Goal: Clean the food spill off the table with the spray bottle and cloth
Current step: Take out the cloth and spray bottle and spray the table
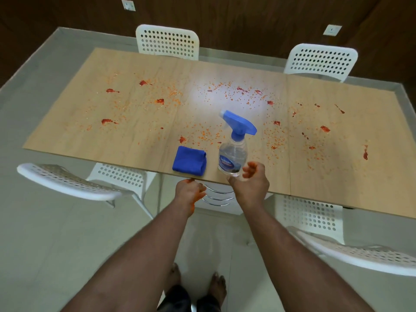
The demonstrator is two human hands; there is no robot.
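Observation:
A clear spray bottle with a blue trigger head stands upright near the front edge of the wooden table. A folded blue cloth lies just left of it. Red sauce blots and orange crumbs are scattered across most of the tabletop. My right hand is right beside the bottle's base, fingers loosely curled and apart from it, with its fingertips stained red. My left hand hangs at the table's front edge below the cloth, fingers curled loosely, holding nothing, also stained.
White perforated chairs stand round the table: two at the far side, two at the near side. A chrome chair frame shows under the table edge. My bare feet stand on the pale floor.

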